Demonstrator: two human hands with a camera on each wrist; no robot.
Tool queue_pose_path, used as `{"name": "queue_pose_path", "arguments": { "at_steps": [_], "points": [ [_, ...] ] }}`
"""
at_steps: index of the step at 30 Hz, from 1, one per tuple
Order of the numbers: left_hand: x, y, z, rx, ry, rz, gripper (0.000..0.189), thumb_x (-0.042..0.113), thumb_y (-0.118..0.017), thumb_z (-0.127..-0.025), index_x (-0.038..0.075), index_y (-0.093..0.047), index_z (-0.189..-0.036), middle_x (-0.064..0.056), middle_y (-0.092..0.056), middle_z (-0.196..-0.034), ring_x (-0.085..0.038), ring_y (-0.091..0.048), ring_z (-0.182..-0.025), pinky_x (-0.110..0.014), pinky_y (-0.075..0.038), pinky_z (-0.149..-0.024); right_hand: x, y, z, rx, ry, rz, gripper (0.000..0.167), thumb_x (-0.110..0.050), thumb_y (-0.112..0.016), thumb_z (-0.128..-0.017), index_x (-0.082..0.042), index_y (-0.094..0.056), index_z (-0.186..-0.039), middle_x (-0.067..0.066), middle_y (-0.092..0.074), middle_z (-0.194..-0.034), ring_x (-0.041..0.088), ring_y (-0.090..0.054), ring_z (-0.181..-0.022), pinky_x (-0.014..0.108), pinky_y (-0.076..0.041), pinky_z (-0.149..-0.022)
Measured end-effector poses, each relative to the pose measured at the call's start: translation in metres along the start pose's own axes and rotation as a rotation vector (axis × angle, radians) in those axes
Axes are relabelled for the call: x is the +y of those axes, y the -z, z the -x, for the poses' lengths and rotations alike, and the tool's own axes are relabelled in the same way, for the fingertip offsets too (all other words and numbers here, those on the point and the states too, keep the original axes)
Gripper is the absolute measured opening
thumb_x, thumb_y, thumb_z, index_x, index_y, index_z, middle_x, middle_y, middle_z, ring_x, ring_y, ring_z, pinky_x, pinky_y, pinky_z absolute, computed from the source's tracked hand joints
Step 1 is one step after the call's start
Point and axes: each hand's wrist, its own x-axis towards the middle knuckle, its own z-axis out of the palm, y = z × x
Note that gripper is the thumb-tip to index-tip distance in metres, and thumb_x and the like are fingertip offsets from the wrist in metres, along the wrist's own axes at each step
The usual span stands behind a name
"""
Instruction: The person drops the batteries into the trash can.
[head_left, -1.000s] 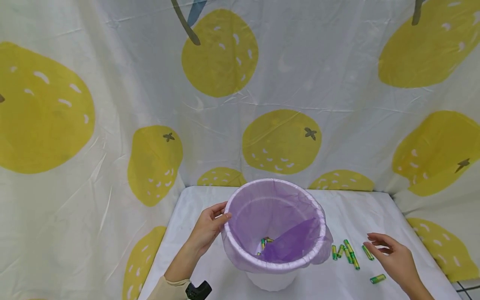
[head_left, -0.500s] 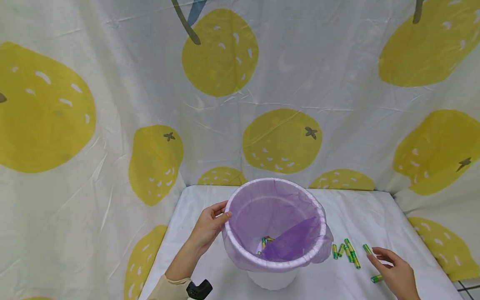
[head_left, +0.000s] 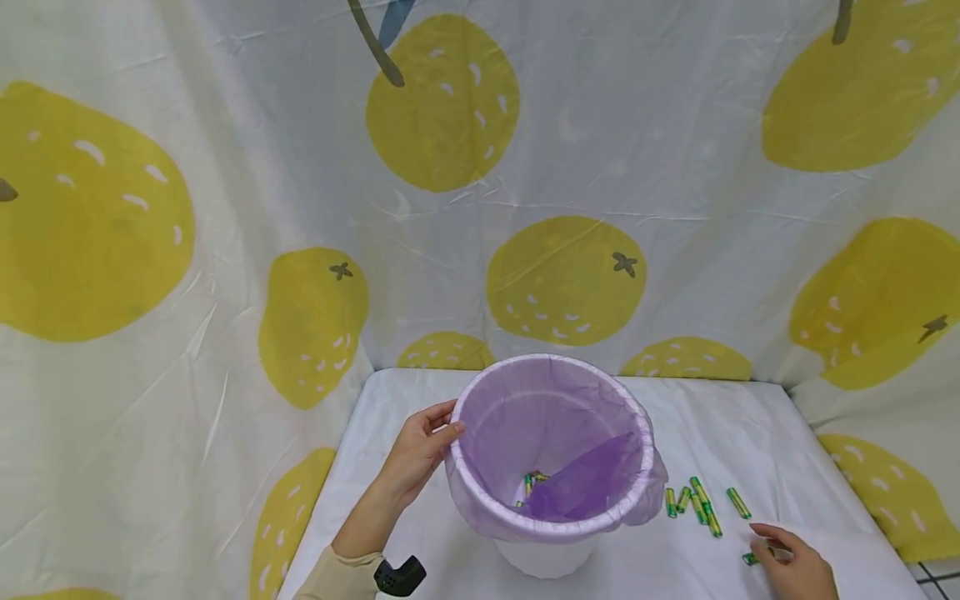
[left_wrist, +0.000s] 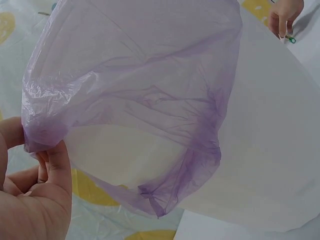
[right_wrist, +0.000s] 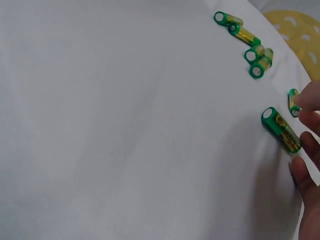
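Note:
My left hand [head_left: 422, 450] grips the left rim of a white trash can [head_left: 543, 560] lined with a purple plastic bag [head_left: 517, 417]. In the left wrist view, its thumb and fingers pinch the bag-covered rim. Green and gold batteries [head_left: 528, 483] lie at the bottom of the bag. At the right of the table, my right hand [head_left: 798, 567] is down by a single battery [right_wrist: 281, 130]. Its thumb and fingers stand around that battery's near end, apart from each other, and partly cover it in the head view. The battery lies flat on the cloth.
Several more batteries [head_left: 697, 500] lie in a loose group right of the can, with one separate battery [head_left: 738, 502] beside them. A white cloth covers the table [head_left: 420, 542]. A fruit-print curtain [head_left: 435, 250] hangs behind and at the sides.
My right hand has moved down and toward the near edge, from beside the separate battery to the nearest one. The left hand keeps its hold on the can's rim.

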Motion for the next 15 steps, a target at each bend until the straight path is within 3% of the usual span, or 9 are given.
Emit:
{"name": "queue_pose_path", "arguments": {
  "at_steps": [6, 11, 15],
  "points": [
    [0.001, -0.001, 0.001, -0.016, -0.02, -0.002, 0.05, -0.002, -0.063, -0.099, -0.017, -0.046, -0.143, -0.02, -0.057, -0.117, -0.021, -0.062, -0.1, -0.025, -0.057, -0.082, 0.012, -0.003, -0.001, -0.078, 0.074, 0.077, 0.042, -0.022, -0.08, -0.087, 0.003, -0.071, -0.119, 0.019, -0.071, -0.108, 0.02, -0.06, -0.082, 0.032, -0.046, -0.065],
    [0.0, -0.001, 0.002, -0.022, -0.038, -0.001, 0.049, -0.002, -0.063, -0.1, -0.018, -0.046, -0.143, -0.021, -0.056, -0.118, -0.02, -0.063, -0.099, -0.025, -0.057, -0.081, 0.018, -0.004, -0.002, -0.068, 0.082, 0.083, 0.036, -0.025, -0.081, -0.086, -0.001, -0.075, -0.112, 0.013, -0.071, -0.105, 0.016, -0.055, -0.08, 0.03, -0.045, -0.064],
    [-0.001, -0.001, 0.002, -0.025, -0.038, -0.001, 0.05, -0.002, -0.064, -0.099, -0.018, -0.045, -0.143, -0.02, -0.057, -0.118, -0.02, -0.063, -0.099, -0.025, -0.057, -0.081, 0.023, -0.002, -0.004, -0.115, 0.108, 0.105, 0.03, -0.021, -0.079, -0.086, -0.002, -0.077, -0.109, 0.017, -0.07, -0.11, 0.019, -0.057, -0.083, 0.03, -0.046, -0.065]
  ]
}}
